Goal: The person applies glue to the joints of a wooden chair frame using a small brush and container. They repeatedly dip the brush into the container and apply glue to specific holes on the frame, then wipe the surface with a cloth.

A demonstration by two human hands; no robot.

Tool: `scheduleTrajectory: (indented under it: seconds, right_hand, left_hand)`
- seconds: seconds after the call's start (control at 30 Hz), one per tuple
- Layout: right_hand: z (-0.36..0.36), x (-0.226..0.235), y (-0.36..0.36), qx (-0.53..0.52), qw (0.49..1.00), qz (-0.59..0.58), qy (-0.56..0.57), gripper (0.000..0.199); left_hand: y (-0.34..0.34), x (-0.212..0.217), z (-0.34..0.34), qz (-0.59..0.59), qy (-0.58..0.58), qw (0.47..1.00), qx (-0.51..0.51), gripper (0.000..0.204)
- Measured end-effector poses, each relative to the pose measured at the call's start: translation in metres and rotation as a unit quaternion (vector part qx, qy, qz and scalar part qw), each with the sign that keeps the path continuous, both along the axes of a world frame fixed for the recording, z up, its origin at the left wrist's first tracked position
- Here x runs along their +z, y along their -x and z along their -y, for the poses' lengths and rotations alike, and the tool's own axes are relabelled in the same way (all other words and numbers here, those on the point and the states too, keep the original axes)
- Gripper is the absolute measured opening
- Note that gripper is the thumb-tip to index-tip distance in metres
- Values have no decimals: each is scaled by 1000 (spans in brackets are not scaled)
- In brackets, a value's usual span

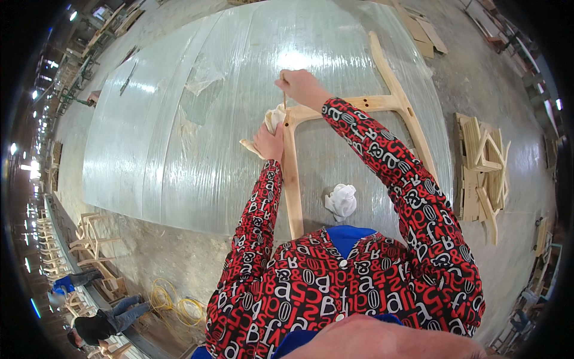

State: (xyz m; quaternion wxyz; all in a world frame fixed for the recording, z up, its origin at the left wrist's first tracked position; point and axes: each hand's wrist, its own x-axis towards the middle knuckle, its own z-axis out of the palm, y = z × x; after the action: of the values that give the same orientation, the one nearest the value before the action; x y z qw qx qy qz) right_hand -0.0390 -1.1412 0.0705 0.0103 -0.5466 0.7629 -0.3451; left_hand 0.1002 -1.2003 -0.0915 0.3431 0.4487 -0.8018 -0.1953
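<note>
A pale wooden chair frame (376,103) lies on a table covered in clear plastic film, its crossbar joining two long side pieces. At the left corner joint, my left hand (269,143) is closed around a crumpled white bag or cloth (274,117). A curved wooden end (250,147) sticks out to the left beneath that hand. My right hand (299,87) is a fist just above, gripping a thin brown stick (284,99) that points down to the white bundle and the joint. The stick's lower tip is hidden. Dark holes show in the crossbar.
Another crumpled white cloth or bag (341,202) lies close to my body. Stacked wooden parts (483,161) rest on cardboard at the right. Wooden chairs (92,239) stand at the left, with a yellow hose (176,302) and two people at lower left.
</note>
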Motion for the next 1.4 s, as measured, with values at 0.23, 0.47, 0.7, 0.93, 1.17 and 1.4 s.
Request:
scheduleTrajectory:
  seconds: [0.23, 0.47, 0.7, 0.93, 1.17, 1.4]
  right_hand:
    - [-28, -14, 3, 28, 990, 127, 59, 22]
    - [-50, -25, 4, 64, 996, 63, 8, 21]
    - [-37, -21, -16, 81, 995, -54, -26, 22]
    - [-47, -27, -14, 52, 998, -27, -9, 18]
    - [-47, -36, -10, 40, 999, 12, 23, 19]
    - [-47, -40, -9, 22, 999, -2, 27, 17]
  left_hand:
    - [-9, 5, 58, -24, -140, 983, -117, 42]
    - [38, 36, 101, -62, -162, 933, -315, 31]
    - [51, 31, 138, 179, -244, 844, -442, 32]
    - [50, 29, 136, 239, -338, 797, -439, 26]
    - [34, 44, 122, 157, -336, 826, -424, 17]
    - [21, 47, 83, 14, -249, 878, -409, 16]
